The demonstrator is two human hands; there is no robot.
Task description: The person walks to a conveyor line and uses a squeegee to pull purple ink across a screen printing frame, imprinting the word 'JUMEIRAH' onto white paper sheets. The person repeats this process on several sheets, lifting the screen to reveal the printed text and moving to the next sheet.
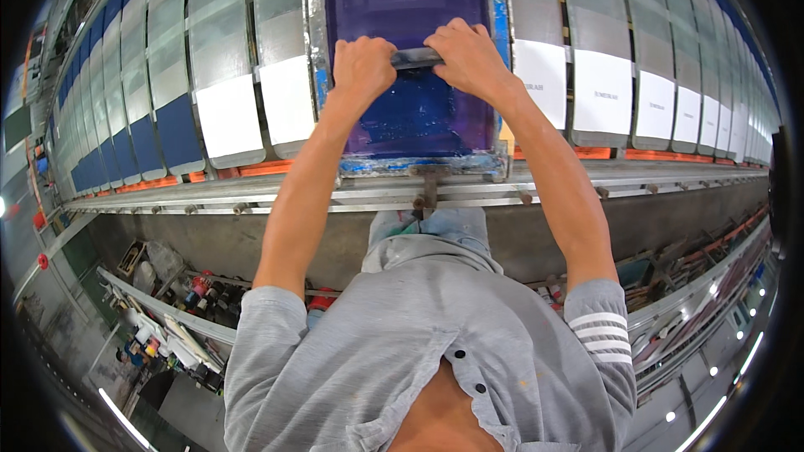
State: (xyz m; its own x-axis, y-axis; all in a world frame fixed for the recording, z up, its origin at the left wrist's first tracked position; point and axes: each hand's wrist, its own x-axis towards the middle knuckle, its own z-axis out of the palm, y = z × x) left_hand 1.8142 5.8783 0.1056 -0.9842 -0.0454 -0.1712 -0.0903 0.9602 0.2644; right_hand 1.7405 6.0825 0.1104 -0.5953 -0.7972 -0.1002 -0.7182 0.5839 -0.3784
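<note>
My left hand [362, 63] and my right hand [461, 54] both have their fingers wrapped round a dark, bar-like squeegee [415, 59] across a screen-printing frame in front of me. The frame's mesh [406, 0] is purple, with dark blue ink [410, 117] over its nearer part. Its metal border [499, 8] is smeared with blue and has yellowish tape at the edges. A small rusty metal fitting [430, 188] joins the near edge to the rail below. The squeegee's lower edge is partly hidden by my hands.
Long rows of printing boards [219, 117] run to both sides, bearing white or navy panels [603, 100], above orange strips. A metal rail [553, 186] runs along their near edge, just before my body. Bottles and clutter [197, 293] lie on low racks beside me.
</note>
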